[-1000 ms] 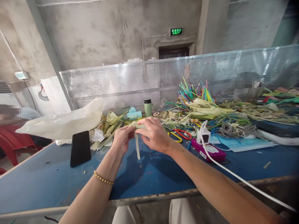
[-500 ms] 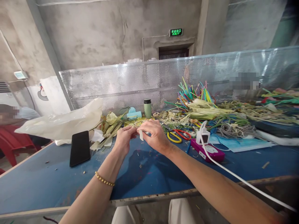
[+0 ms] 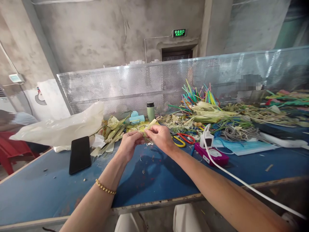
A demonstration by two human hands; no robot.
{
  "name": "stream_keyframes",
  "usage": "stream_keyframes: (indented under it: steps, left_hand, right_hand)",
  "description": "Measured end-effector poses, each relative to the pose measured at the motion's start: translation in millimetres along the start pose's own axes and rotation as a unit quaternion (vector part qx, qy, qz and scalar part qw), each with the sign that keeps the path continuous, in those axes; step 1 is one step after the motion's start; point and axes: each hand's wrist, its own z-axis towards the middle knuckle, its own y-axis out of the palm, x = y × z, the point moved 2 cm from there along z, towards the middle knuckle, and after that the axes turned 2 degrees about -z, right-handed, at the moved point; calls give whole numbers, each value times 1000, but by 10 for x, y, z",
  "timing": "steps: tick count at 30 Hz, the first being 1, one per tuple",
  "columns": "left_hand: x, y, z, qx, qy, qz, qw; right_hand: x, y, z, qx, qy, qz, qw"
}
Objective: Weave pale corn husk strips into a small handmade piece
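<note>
Both hands meet over the middle of the blue table [image 3: 142, 190], fingertips almost touching. In my right hand [image 3: 161, 138], thumb and fingers pinch a pale yellow-green strip of corn husk [image 3: 152, 123], whose end sticks up above the fingers. My left hand [image 3: 129, 145] is closed in a pinch at the lower part of the same strip, which the fingers mostly cover. Dried husk leaves [image 3: 112, 132] lie just left of the hands. Beyond them stand a green bottle [image 3: 150, 112] and light blue rolls [image 3: 136, 118].
A black phone [image 3: 80, 155] and a plastic bag [image 3: 62, 129] lie left. To the right are scissors [image 3: 179, 141] with yellow and red handles, a purple power strip [image 3: 211, 154] with a white cable, a blue mask [image 3: 251, 147] and corn husks [image 3: 213, 112]. A perforated metal panel [image 3: 120, 87] closes the back.
The husk strip, which hung down below my right fingers, now points up above them. My right hand has turned slightly, and the view has shifted a little to the right.
</note>
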Motion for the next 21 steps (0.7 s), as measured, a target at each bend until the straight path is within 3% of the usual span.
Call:
stream_keyframes:
  steps: [11,21]
  left_hand:
    - [-51,-38,45,-11,43,49,998]
    - [-5,-13,11,-2,27,35,999]
  right_hand:
    - [17,-12,5,12,22,15,1000]
    - [53,-35,25,4,63,1,998]
